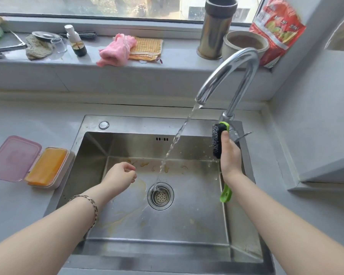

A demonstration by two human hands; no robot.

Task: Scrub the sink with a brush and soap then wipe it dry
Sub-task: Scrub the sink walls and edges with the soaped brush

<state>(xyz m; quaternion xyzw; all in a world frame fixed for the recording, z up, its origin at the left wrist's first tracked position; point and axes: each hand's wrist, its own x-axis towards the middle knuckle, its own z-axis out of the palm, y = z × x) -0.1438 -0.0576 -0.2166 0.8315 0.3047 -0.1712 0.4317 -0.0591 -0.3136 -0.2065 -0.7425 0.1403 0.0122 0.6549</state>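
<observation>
A steel sink (127,124) with yellowish stains on its floor fills the middle of the view. Water streams from the curved faucet (228,76) toward the drain (160,196). My right hand (229,155) grips a green-handled brush (217,139) with a dark scouring head, held upright over the sink's right wall near the faucet base. Over the basin's left half, my left hand (120,176) hovers with fingers loosely curled, holding nothing. An orange soap bar (47,166) lies in an open pink box (14,157) on the counter left of the sink.
On the windowsill lie a pink cloth (116,49), an orange-striped cloth (147,47), a small bottle (75,40), a glass, a metal canister (215,28), a ceramic pot and a red packet (278,26). A grey wall corner juts in at the right.
</observation>
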